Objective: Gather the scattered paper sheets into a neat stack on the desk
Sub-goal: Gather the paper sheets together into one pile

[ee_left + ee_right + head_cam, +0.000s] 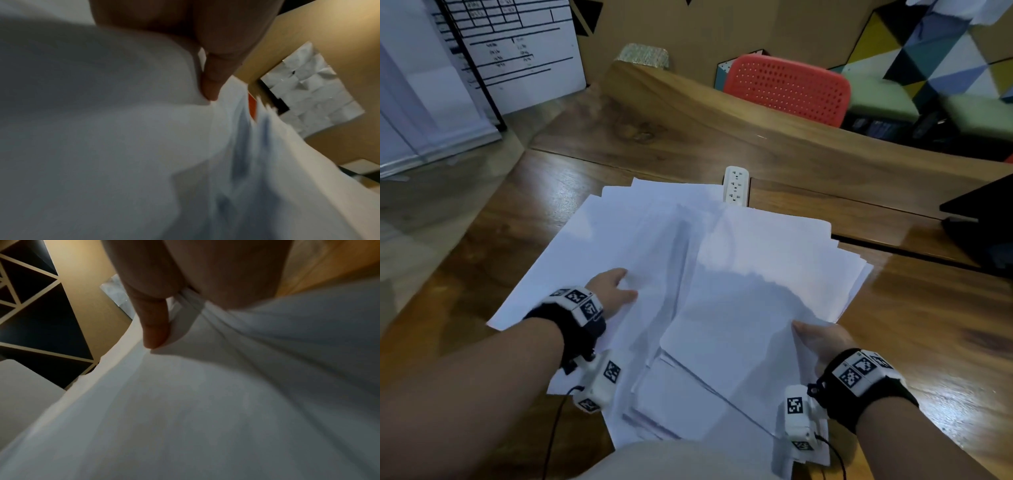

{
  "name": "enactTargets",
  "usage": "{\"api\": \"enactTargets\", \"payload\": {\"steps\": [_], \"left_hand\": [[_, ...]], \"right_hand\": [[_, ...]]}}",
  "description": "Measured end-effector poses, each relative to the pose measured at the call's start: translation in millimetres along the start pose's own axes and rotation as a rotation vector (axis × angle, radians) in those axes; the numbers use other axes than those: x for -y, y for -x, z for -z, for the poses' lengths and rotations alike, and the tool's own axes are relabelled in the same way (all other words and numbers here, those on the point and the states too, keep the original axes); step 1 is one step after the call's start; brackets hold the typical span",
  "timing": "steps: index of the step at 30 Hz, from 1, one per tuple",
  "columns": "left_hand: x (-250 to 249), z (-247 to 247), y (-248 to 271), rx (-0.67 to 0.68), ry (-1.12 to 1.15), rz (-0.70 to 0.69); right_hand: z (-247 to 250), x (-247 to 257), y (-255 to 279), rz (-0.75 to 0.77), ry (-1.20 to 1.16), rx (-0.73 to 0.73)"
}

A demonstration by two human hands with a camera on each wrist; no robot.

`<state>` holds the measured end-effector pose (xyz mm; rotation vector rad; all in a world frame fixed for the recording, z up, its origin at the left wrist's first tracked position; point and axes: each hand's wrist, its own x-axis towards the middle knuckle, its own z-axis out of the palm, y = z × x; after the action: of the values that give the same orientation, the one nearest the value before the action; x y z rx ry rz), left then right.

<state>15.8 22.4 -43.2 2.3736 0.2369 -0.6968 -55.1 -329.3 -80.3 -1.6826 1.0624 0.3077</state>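
Observation:
Several white paper sheets (688, 260) lie fanned and overlapping on the wooden desk (914, 342). My left hand (616, 291) holds sheets at the pile's left side, thumb on top, fingers hidden beneath. In the left wrist view the left hand's thumb (211, 81) presses into the white paper (123, 129). My right hand (822, 339) pinches the near right corner of a raised bundle of sheets (753, 298). The right wrist view shows its thumb (154, 324) on top of the bundle (205, 402), with sheet edges bunched against the palm.
A white power strip (736, 186) lies just beyond the papers. A black laptop (983, 222) sits at the desk's right edge. A red perforated chair (787, 89) stands behind the desk. A white board with printed lines (517, 51) leans at the far left.

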Motion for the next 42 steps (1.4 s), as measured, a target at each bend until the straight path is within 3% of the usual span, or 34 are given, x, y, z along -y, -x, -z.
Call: {"api": "enactTargets", "payload": {"steps": [5,8,11,14,16,18,20,22,24,25,28,31,35,39,42], "left_hand": [[-36.2,-31.4,17.0,0.182,0.199,-0.03],[-39.6,-35.7,20.3,0.236,0.24,-0.125],[-36.9,-25.3,28.8,0.382,0.518,-0.242],[-38.1,-7.3,36.6,0.545,0.724,-0.339],[-44.7,-3.0,40.4,0.602,0.65,-0.391],[-53.1,-8.2,41.0,0.561,0.482,-0.427],[-59.4,-18.0,31.7,0.459,0.32,-0.391],[-58.4,-24.1,16.3,0.217,0.103,-0.346],[-49.0,-20.5,0.3,-0.086,-0.003,-0.207],[-42.0,-19.4,-8.4,-0.147,-0.078,-0.13],[-30.8,-18.5,-17.8,-0.029,-0.362,-0.033],[-32.6,-18.7,-18.0,0.065,-0.448,-0.09],[-28.9,-4.4,-19.9,0.096,-0.149,-0.065],[-26.0,10.3,-17.2,-0.083,0.153,0.02],[-23.5,8.6,-11.6,-0.02,0.118,0.067]], "right_hand": [[-25.0,12.0,-2.0,0.075,0.025,0.072],[-26.5,8.0,-14.9,0.098,0.001,0.137],[-13.8,9.1,-8.1,0.073,-0.174,0.211],[2.0,10.4,0.4,0.1,-0.464,0.463],[1.6,16.2,13.7,0.123,-0.498,0.606],[-4.8,18.7,17.6,0.114,-0.414,0.565],[-8.4,21.5,11.2,0.111,-0.271,0.346],[-6.5,21.5,5.1,0.095,-0.204,0.177],[0.2,18.1,-0.5,0.029,-0.167,0.088],[2.3,15.1,-1.0,0.003,-0.149,0.074],[4.4,-4.1,-12.6,-0.075,-0.184,0.073],[3.3,-26.1,-39.7,-0.102,-0.224,0.11],[1.5,-11.7,-21.4,-0.086,-0.25,0.126],[-0.6,-2.1,-14.1,-0.093,-0.317,0.195],[-4.0,0.4,-19.3,-0.092,-0.265,0.2]]}}
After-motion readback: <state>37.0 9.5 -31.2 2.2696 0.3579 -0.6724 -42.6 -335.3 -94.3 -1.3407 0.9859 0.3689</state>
